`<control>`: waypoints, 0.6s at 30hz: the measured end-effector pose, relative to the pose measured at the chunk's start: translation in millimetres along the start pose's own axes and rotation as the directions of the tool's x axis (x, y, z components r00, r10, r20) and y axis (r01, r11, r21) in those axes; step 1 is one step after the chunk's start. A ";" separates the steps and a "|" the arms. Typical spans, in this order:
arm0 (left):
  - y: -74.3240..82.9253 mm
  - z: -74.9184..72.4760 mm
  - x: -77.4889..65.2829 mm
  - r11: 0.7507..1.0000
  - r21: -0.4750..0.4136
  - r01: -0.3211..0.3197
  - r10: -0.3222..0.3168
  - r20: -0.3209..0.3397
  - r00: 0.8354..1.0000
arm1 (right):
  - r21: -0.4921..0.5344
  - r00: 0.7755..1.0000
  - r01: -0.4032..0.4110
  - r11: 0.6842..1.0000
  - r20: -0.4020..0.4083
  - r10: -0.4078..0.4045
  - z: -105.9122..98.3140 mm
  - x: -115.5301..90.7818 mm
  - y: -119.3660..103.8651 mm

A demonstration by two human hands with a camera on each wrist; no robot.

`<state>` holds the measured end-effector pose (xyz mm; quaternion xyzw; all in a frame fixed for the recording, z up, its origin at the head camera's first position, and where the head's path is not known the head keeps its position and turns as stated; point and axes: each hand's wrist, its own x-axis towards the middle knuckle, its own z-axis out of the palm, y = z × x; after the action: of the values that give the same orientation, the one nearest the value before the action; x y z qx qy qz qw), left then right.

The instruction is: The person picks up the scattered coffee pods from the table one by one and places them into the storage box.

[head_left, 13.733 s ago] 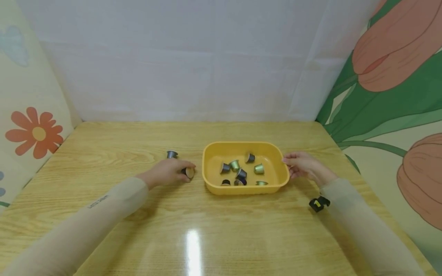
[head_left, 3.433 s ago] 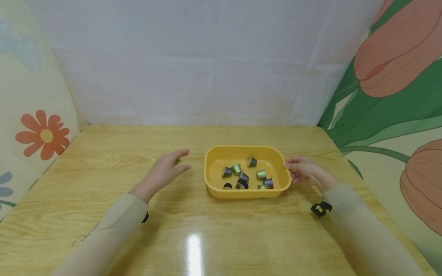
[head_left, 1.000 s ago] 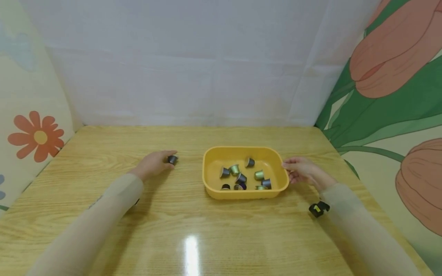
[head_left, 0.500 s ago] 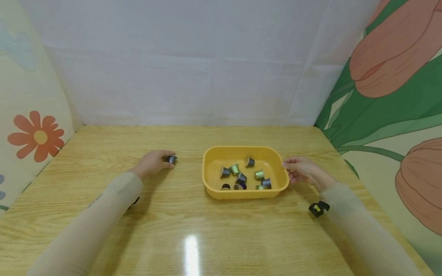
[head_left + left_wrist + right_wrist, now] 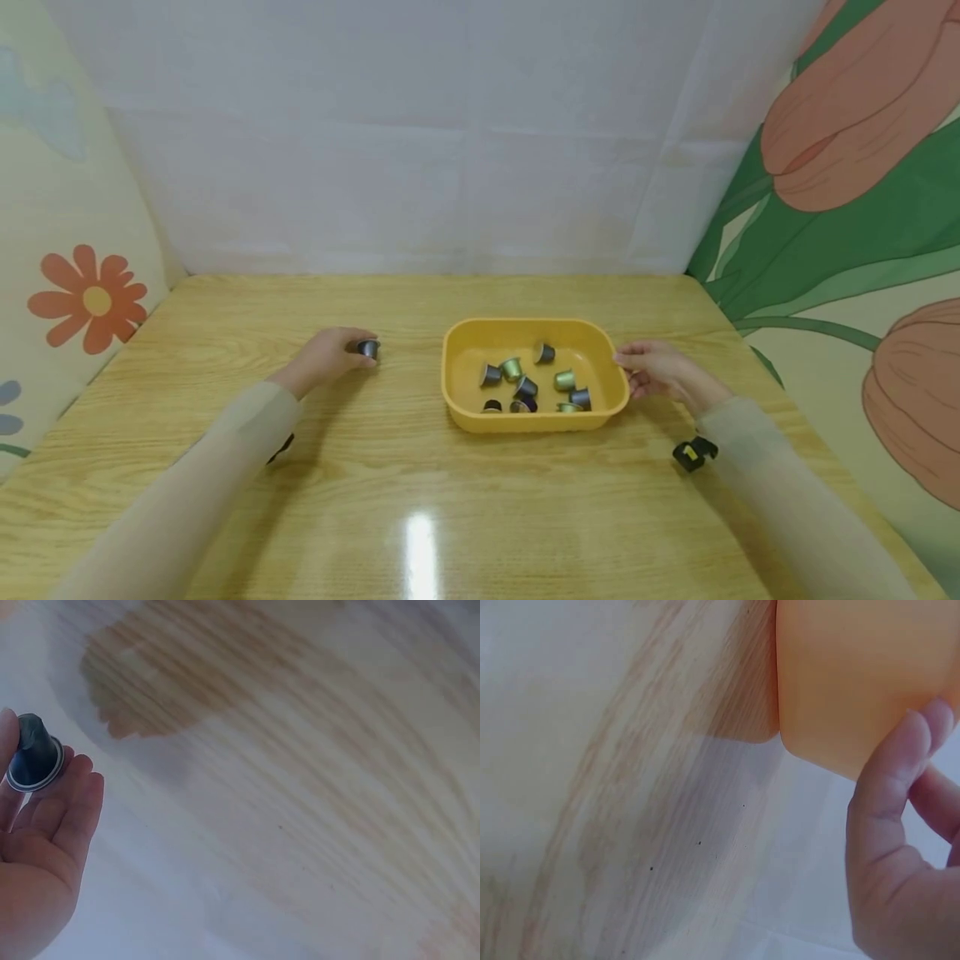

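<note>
My left hand [image 5: 324,358] is over the left part of the table and pinches a dark grey-blue coffee capsule [image 5: 368,348] between thumb and fingers. In the left wrist view the capsule [image 5: 36,754] shows its silver rim, and the outer fingers extend below it. To the right sits a yellow tub [image 5: 453,408] with several coffee capsules lying inside, such as a green capsule [image 5: 512,369] and a dark blue capsule [image 5: 527,387]. My right hand [image 5: 663,372] grips the tub's right end with curled fingers. In the right wrist view its fingertips meet the tub's wall [image 5: 855,667].
Both hands work over a wood-grain table [image 5: 360,500]. A white cloth [image 5: 390,167] hangs behind its far edge. Flower-patterned panels [image 5: 900,250] stand at the left and right sides. A black clip-like device [image 5: 694,453] is at the right wrist.
The left hand, spread and holding nothing 3.4 s ago, now pinches a capsule and has shifted slightly left. Compared with 13.7 s ago, one more dark capsule lies in the tub. The right hand stays put.
</note>
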<state>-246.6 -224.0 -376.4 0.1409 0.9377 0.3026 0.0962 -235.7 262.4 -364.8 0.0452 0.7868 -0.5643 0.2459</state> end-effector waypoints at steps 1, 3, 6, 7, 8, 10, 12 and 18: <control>0.6 -0.6 -1.4 1.000 0.001 -0.001 0.001 -0.003 1.000 | 0.001 1.000 0.000 1.000 0.000 0.000 0.3 -0.2 -0.1; 1.8 -1.7 -4.1 1.000 -0.002 -0.003 0.003 -0.006 1.000 | 0.001 1.000 0.003 1.000 0.002 -0.003 0.9 -0.8 -0.5; 3.1 -2.5 -7.0 1.000 0.004 -0.015 0.015 -0.011 1.000 | 0.001 1.000 0.005 1.000 0.004 -0.005 0.9 -1.0 -0.5; 3.5 -2.8 -7.8 1.000 0.005 -0.018 0.018 -0.013 1.000 | 0.002 1.000 0.005 1.000 0.005 -0.005 0.8 -0.9 -0.4; 4.0 -2.9 -8.7 1.000 0.005 -0.021 0.021 -0.012 1.000 | 0.002 1.000 0.006 1.000 0.006 -0.006 0.6 -0.7 -0.2; 5.0 -3.1 -10.3 1.000 0.000 -0.019 0.019 -0.012 1.000 | 0.003 1.000 0.008 1.000 0.006 -0.008 0.0 -0.4 0.1; 6.4 -3.2 -12.2 1.000 -0.002 -0.015 0.015 -0.012 1.000 | 0.002 1.000 0.009 1.000 0.006 -0.009 -0.3 -0.5 0.2; 12.2 -2.0 -18.7 1.000 0.003 -0.030 0.030 -0.024 0.999 | 0.001 1.000 0.008 1.000 0.008 -0.008 0.7 -0.9 -0.5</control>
<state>-227.1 -221.6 -365.7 0.1515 0.9371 0.3042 0.0802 -234.9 261.8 -364.2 0.0399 0.7858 -0.5658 0.2466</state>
